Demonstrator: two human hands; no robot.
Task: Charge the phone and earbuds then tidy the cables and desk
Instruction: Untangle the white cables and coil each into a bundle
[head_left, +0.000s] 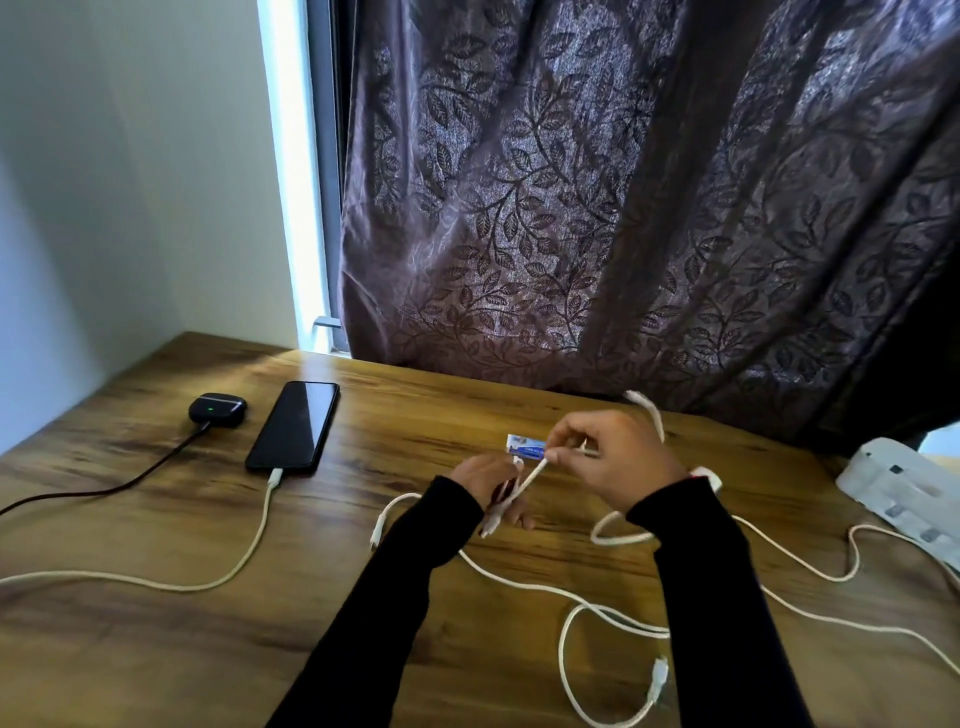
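Hands (550, 467) amid loose white cables (613, 618), phone (294, 426) leftward.

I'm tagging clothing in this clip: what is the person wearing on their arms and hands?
Both arms are in long black sleeves, close-fitting, that end at the wrists. The left hand and right hand are bare: no gloves or rings show. A small red and white thing shows at the right cuff; I cannot tell what it is.
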